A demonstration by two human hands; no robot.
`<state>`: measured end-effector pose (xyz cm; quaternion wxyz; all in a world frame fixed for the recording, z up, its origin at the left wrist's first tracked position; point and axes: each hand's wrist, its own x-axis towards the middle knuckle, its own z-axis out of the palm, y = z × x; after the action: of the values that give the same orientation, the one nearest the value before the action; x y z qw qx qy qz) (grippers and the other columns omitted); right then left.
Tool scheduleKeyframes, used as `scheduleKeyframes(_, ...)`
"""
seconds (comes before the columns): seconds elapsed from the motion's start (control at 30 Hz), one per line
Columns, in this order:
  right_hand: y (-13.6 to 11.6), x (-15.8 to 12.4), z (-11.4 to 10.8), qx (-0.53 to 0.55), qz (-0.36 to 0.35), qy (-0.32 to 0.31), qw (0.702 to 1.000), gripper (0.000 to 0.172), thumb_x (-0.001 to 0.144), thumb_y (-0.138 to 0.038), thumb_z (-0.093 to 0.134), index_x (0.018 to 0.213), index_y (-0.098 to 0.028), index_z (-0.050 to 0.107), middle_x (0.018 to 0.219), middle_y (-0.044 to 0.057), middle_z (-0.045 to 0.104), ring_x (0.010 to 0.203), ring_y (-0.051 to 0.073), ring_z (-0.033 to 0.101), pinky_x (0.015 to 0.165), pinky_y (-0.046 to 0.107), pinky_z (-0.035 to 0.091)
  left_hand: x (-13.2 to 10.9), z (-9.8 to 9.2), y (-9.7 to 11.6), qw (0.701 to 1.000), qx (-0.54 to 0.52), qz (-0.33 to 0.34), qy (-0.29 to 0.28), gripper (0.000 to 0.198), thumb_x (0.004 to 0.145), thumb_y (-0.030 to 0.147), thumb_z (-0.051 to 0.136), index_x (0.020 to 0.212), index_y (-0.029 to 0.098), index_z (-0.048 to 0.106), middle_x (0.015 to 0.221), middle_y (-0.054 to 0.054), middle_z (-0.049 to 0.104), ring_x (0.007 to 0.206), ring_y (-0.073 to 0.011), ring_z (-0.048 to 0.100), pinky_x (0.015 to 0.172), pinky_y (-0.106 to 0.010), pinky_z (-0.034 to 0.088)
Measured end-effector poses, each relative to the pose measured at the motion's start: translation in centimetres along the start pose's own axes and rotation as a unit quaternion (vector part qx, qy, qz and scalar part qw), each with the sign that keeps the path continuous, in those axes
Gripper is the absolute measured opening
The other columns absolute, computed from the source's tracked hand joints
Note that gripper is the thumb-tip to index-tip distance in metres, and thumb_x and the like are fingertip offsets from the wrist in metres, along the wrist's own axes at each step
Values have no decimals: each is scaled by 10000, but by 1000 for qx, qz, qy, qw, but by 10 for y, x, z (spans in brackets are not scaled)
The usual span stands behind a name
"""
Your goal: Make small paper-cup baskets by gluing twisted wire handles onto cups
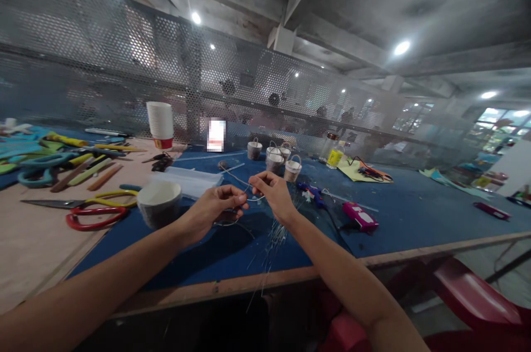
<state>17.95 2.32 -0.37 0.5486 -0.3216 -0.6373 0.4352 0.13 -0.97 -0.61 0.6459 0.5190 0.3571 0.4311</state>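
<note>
Cord (pixel 237 176) first: it's up between the two hands, over the blue mat (pixel 199 269), with one stretch running back to a little brown ball (pixel 223 165). The left hand (pixel 219 203) looks curled narrow, thumb and fingers pinching the cord, and the right hand (pixel 274 191) has it in a fingertip pinch just beside. My guess is they're that close because a thin, bendy line is easier to steer with only a short bit between the pinches. Exactly how it crosses at the fingertips is too small to tell. Some loose curve hangs by the left hand too.

The grey cup (pixel 160 205) sits near the left wrist, likely handy but out of the fingers' way. Small buckets (pixel 274 162) with looped handles stand in a bunch behind the right hand, probably pushed back to leave working room up front. Thin wires (pixel 277 234) lie in a messy bundle under the right forearm, maybe for easy grabbing. The glue gun (pixel 311 195) lies to the right, and the scissors (pixel 97 211) are off left past the cup, I'd say so nothing snags on the blades.
</note>
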Motion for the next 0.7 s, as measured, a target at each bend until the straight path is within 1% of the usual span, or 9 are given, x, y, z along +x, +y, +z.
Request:
scheduleKeyframes(0.13,1,0,-1,5,-2,-8,1000,254,770,-430,737,807,-184,687,649,-13,620,612,117,529,627,254,419,1,-2,-1,1000,9,-4,-21,230,777,354,766,818,155,660,816,-49,714,642,-105,614,650,-231,500)
scheduleKeyframes(0.27,1,1,-1,6,6,-6,1000,273,760,-445,744,819,-181,707,648,-8,624,604,117,532,617,255,417,0,-4,-1,999,-12,-21,-38,212,799,346,750,833,154,666,823,-51,718,638,-96,612,664,-221,499)
scheduleKeyframes(0.43,1,1,-1,13,-4,-18,1000,263,778,-434,733,816,-175,714,641,-6,619,595,111,523,604,252,404,0,-3,0,997,-25,-26,-67,213,816,356,732,865,154,687,825,-47,718,640,-90,608,653,-206,490)
scheduleKeyframes(0.5,2,0,-1,12,-12,-11,1000,252,782,-421,734,802,-172,704,629,-10,612,586,106,512,596,247,394,1,-2,0,998,-13,-23,-58,229,809,368,737,889,158,692,841,-48,723,656,-97,616,665,-216,497)
scheduleKeyframes(0.57,2,0,-2,8,-18,2,1000,250,778,-416,738,779,-172,687,613,-17,603,573,102,495,587,243,384,1,0,-1,999,15,-7,-36,239,774,356,771,883,161,688,835,-43,727,669,-105,621,670,-223,499)
scheduleKeyframes(0.63,3,0,-2,3,-19,8,1000,256,775,-422,740,766,-174,676,608,-21,601,568,102,488,584,243,379,1,0,-1,999,44,12,-16,237,741,340,800,826,157,676,796,-34,727,662,-106,619,657,-221,494)
scheduleKeyframes(0.7,3,0,-2,-2,-16,4,1000,262,774,-431,738,772,-175,682,613,-18,605,573,106,492,589,246,380,1,1,-2,998,56,16,-10,239,741,342,799,773,150,659,766,-34,726,652,-107,619,649,-223,492)
